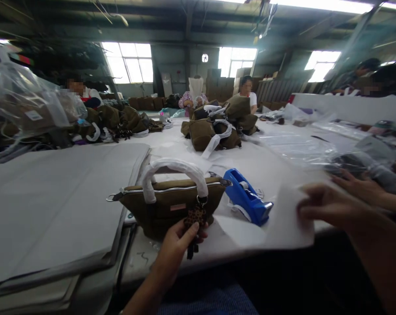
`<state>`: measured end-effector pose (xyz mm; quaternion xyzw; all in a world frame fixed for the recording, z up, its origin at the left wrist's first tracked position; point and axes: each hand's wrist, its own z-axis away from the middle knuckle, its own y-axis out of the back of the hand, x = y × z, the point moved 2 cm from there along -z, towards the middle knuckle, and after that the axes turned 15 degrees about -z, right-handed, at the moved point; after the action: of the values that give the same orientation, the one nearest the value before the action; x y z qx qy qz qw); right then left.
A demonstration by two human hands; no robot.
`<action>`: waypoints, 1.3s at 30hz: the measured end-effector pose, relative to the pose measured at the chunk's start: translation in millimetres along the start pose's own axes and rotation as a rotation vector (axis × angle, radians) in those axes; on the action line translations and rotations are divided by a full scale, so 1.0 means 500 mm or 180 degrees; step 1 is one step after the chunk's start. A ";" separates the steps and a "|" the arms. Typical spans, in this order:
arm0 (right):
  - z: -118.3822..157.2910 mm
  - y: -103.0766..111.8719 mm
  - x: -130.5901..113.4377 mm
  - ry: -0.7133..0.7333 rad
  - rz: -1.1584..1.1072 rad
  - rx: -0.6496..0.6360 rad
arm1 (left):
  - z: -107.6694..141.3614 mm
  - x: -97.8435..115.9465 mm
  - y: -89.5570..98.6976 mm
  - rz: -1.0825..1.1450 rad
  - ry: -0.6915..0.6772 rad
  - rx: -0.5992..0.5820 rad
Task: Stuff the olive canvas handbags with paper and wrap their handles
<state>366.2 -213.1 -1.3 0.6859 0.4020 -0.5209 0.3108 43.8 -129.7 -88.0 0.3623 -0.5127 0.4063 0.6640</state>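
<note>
An olive-brown handbag (166, 199) stands upright on the table in front of me, its handles (174, 166) wrapped in white paper. From a ring by one handle hangs a leopard-print charm (195, 216). My left hand (180, 238) pinches this charm between thumb and fingers, against the bag's front. Off to the right, my right hand (322, 203) grips a sheet of white paper (285, 223) by its edge; hand and sheet are somewhat blurred. Between the bag and the sheet sits a blue tape dispenser (248, 197).
A stack of large white sheets (53, 205) covers the left side. More wrapped bags (214, 127) are piled farther back. At right, another person's hand (358, 186) rests by clear plastic bags (303, 146). Several people sit around the table.
</note>
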 end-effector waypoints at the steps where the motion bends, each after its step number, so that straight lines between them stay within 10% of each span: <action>1: 0.027 -0.009 0.012 -0.0275 0.0054 -0.0574 | 0.000 0.001 0.003 -0.0005 0.0009 -0.0043; 5: 0.083 -0.086 0.053 -0.1019 0.0223 -0.2194 | 0.003 -0.001 -0.001 -0.0055 -0.0043 -0.0067; 9: 0.113 -0.175 0.090 -0.0668 0.0003 -0.1308 | 0.011 -0.016 -0.021 -0.0327 -0.0301 0.0387; 13: 0.198 -0.243 0.138 -0.1385 -0.1616 -0.0336 | 0.013 -0.035 -0.036 -0.0882 -0.0475 0.0937; 18: 0.268 -0.251 0.179 -0.2077 -0.2489 -0.0269 | 0.005 -0.030 -0.023 -0.1061 -0.0774 0.0881; 25: 0.184 -0.173 0.197 -0.1567 -0.0803 -0.0718 | 0.016 0.025 0.024 -0.1286 -0.0497 0.0577; 32: 0.116 -0.276 0.179 -0.1321 -0.1338 -0.1275 | 0.040 0.032 -0.014 -0.0154 0.0173 -0.0263; 39: 0.080 -0.320 0.154 -0.1464 -0.1949 -0.1406 | 0.038 -0.002 -0.026 -0.0176 0.0434 -0.0240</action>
<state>218.2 -152.0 -87.2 0.3185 0.6088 -0.6297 0.3627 48.4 -152.2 -85.8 0.3226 -0.4711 0.3919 0.7214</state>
